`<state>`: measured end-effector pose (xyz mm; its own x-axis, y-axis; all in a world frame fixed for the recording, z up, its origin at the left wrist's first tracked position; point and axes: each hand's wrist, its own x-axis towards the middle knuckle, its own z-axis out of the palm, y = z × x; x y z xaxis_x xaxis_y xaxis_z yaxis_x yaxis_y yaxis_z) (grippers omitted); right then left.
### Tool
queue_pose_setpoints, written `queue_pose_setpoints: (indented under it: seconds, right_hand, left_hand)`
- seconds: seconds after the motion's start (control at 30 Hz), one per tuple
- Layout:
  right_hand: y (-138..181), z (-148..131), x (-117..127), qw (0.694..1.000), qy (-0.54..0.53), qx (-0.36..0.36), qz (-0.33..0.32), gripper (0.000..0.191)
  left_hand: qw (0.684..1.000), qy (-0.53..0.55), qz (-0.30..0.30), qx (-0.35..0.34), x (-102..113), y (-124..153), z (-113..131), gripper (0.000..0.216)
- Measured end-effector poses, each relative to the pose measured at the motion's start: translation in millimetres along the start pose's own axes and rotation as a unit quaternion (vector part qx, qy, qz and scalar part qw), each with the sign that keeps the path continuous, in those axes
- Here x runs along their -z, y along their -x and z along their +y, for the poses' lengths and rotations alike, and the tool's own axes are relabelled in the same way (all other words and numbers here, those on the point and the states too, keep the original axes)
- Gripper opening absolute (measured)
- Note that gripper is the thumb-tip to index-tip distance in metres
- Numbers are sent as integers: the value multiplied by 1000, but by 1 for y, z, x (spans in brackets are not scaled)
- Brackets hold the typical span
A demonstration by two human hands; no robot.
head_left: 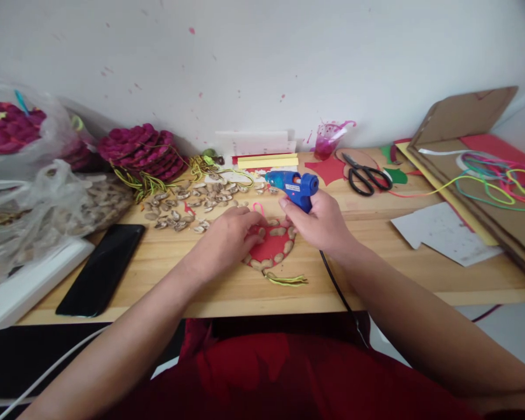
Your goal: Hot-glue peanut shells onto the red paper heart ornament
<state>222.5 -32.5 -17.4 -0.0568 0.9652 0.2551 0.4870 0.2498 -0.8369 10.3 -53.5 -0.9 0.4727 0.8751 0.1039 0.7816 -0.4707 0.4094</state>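
Observation:
A round red disc (262,249) lies flat near the table's front edge, with peanut shells (279,257) set along its rim. A pink loop (258,207) shows at its top and a yellow-green tassel (285,279) at its bottom. My left hand (231,236) rests over the disc's left side, thumb and finger bent round a peanut shell (261,233) there. My right hand (321,221) grips a blue hot glue gun (295,185) above the disc's upper right, its nozzle pointing left. The right fingertips come close to the shells on the rim.
Loose peanut shells (188,204) lie behind my left hand. At left are a black phone (100,269), a white power strip (37,280) and plastic bags (48,192). Black-handled scissors (362,178), a purple-stained cup (326,140) and cardboard (464,119) sit right. A black cord (335,283) trails downward.

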Motion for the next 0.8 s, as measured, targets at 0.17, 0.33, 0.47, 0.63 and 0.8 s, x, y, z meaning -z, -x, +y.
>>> queue_pose_setpoints:
  seconds: [0.17,0.33,0.47,0.63,0.8]
  right_hand:
    - [0,3,-1,999,-39,-11,-11,24]
    - [0,4,-2,999,-36,-16,-8,26]
    - [2,1,-2,992,-101,-59,-40,26]
    - [4,-5,-3,979,-160,-96,-85,27]
    - [5,-11,-3,965,-201,-132,-110,32]
  left_hand:
    - [1000,1,23,15,9,1,-8,17]
    - [1000,-27,12,-2,7,2,-7,15]
    - [998,-58,-2,-22,1,0,-3,15]
    - [997,-76,-7,-31,-1,-3,-2,13]
    - [998,-64,-3,21,22,-3,-8,15]
